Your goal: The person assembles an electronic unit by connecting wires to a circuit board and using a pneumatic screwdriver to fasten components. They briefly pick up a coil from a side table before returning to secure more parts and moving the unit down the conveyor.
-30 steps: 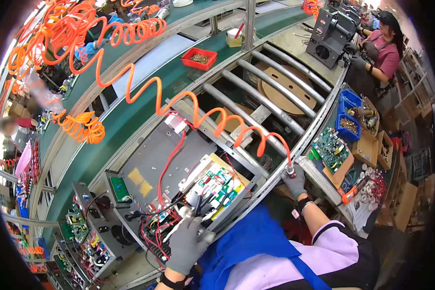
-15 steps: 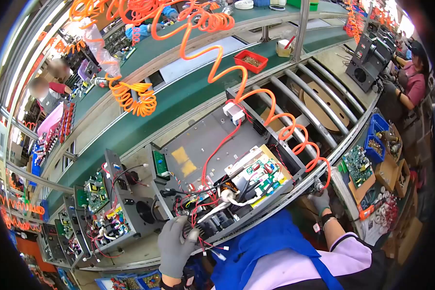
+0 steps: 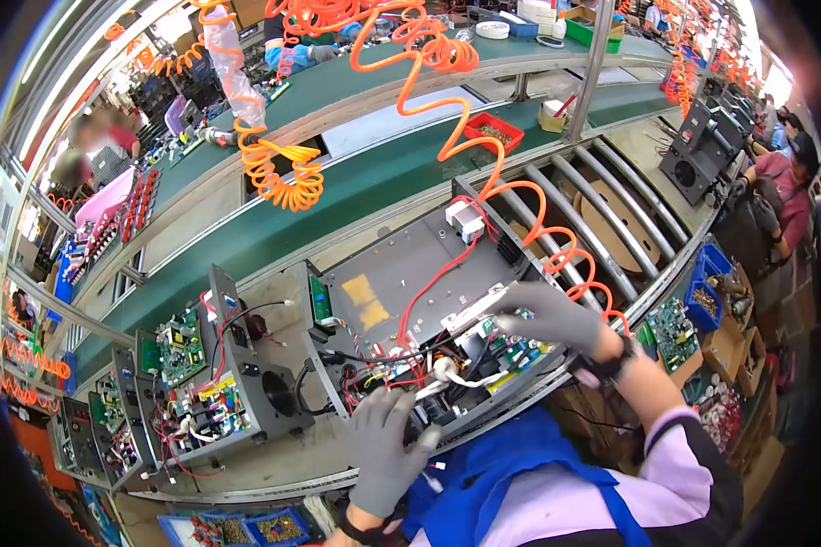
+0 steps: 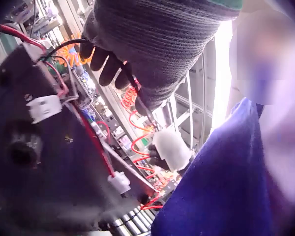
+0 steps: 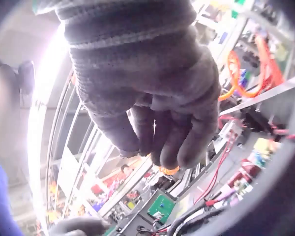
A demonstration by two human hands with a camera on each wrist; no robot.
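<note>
An open grey metal chassis holds circuit boards, a white transformer and red, black and white wires. At its near edge is my gloved left hand; the left wrist view shows that hand with a black wire between fingers and thumb, leading to a white connector. My right hand is above the chassis's right-hand circuit board, fingers loosely bent. Nothing shows in the right hand's fingers in the right wrist view. An orange coiled hose runs behind that hand.
More opened chassis stand to the left. Metal rollers lie beyond the chassis on the right. A red bin is on the green belt. Blue bins and a loose green board are at the right. Another person stands beyond.
My right hand has let go of the metal tool on the orange hose and moved left over the chassis. The left hand stays by the near-edge wires. The head view has shifted left.
</note>
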